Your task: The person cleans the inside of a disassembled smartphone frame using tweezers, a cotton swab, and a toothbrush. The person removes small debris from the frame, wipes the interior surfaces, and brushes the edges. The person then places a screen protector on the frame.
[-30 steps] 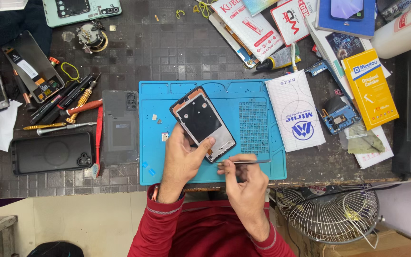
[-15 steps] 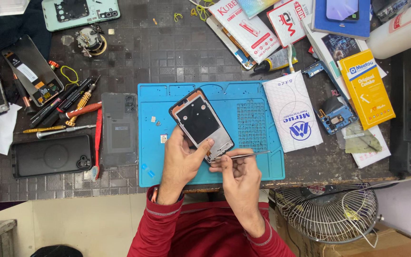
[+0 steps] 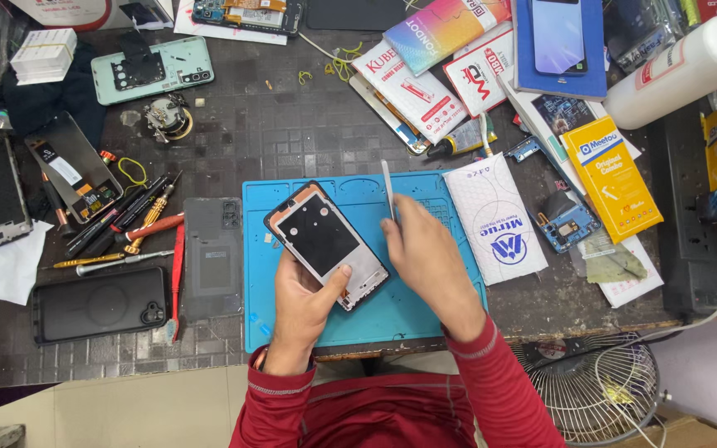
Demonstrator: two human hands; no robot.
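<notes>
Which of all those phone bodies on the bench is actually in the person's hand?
The open phone frame over the blue mat, gripped by the left hand; the rest lie untouched.

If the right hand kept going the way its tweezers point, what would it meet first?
The right hand points its tweezers toward the far mat edge; beyond that, probably the flat boxes, though height is unclear.

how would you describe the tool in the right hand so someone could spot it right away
Start at the blue work mat in the middle of the dark bench. The right hand rests over its centre, beside the phone frame held by the left hand. The tweezers poke up from the fingers: thin, pale metal, pointing away, unlike the coloured-handled screwdrivers far left.
</notes>
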